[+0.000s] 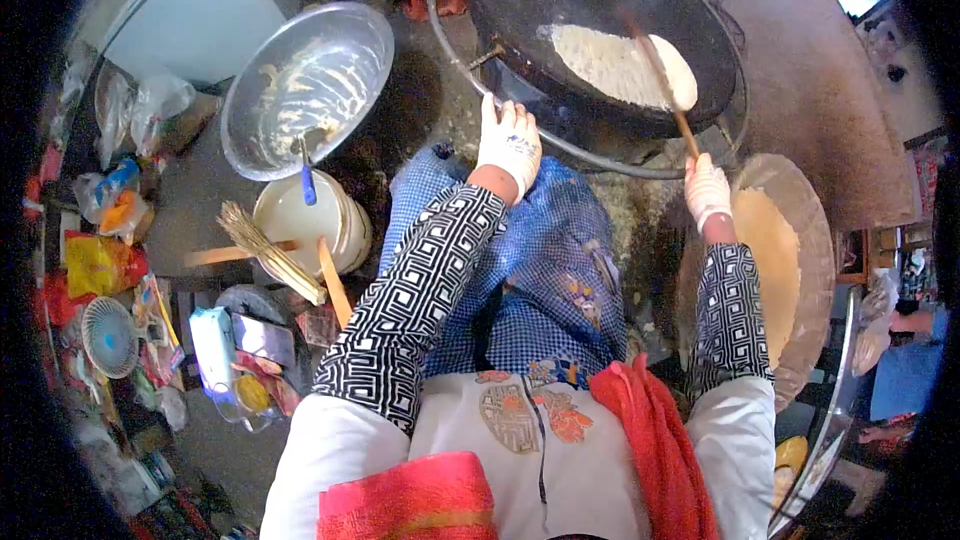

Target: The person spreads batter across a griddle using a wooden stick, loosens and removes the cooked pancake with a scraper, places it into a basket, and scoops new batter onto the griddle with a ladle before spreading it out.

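A thin wooden stick [683, 124] is in my gloved right hand [708, 190], its far end over the pale batter [615, 63] spread on a large dark round pan [520, 0]. That far part of the stick is blurred. My gloved left hand [510, 147] rests at the metal ring [575, 149] around the pan, its fingers apart and nothing held. Below my right hand, a round tray [812, 270] carries a tan flat sheet [765, 260], partly hidden by my right sleeve.
At the left, a metal basin [240, 130] with batter smears and a blue-handled tool [308, 180] stands beside a white bucket [355, 230] with a straw brush [265, 245] and wooden sticks. Packets and bags lie farther left. A curved brown surface [810, 90] is at the right.
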`<action>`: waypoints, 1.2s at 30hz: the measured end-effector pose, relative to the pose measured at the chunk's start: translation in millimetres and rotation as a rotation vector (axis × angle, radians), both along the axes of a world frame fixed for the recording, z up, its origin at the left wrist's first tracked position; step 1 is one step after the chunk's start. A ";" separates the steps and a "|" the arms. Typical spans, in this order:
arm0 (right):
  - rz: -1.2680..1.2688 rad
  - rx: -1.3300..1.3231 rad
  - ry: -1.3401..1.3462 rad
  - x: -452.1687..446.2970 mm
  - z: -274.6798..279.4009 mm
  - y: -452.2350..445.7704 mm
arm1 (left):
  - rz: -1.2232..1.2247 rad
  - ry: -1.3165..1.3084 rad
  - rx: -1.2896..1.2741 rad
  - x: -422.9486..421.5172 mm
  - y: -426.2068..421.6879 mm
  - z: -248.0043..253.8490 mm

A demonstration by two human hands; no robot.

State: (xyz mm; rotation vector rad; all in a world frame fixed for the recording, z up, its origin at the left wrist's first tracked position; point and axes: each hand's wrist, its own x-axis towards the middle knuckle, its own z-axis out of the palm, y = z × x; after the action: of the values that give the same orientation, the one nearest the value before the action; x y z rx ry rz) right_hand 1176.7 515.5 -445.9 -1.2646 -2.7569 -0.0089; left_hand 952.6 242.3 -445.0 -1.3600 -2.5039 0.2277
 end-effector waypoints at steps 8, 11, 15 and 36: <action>0.063 -0.097 0.096 2.9 -13.7 -5.3 | 0.071 -0.034 -0.050 -17.6 -7.3 1.4; -0.039 -0.060 0.044 18.3 -30.4 0.6 | 0.113 -0.143 -0.010 -17.9 -11.7 10.5; 0.023 0.017 0.083 33.9 -29.7 2.8 | 0.172 -0.018 -0.031 -7.0 -13.0 2.0; -0.022 0.013 -0.005 14.8 -25.3 23.6 | -0.083 -0.090 0.022 36.4 3.1 -0.5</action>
State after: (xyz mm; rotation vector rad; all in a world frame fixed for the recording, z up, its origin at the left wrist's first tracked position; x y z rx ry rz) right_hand 1191.5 539.1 -471.2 -1.2930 -2.7427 -0.0322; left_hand 989.1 245.5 -445.5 -1.4928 -2.5069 0.1236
